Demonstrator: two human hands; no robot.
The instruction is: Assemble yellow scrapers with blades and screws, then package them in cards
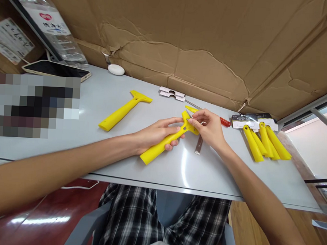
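My left hand (161,133) is wrapped round the handle of a yellow scraper (158,150), its T-shaped head pointing up and right. At that head, my right hand (208,128) has its thumb and fingers pinched by a small metal piece; what exactly they hold is too small to make out. A dark flat strip (199,144) lies just below my right hand. Behind it, a red-handled screwdriver (225,121) and another yellow piece (191,109) are partly hidden. A second yellow scraper (120,113) lies apart on the left.
On the grey table (155,177), several yellow handles (266,142) with cards lie at the right. White card pieces (172,93), a white oval object (116,69) and a phone (56,70) are toward the back. Cardboard (184,36) stands behind.
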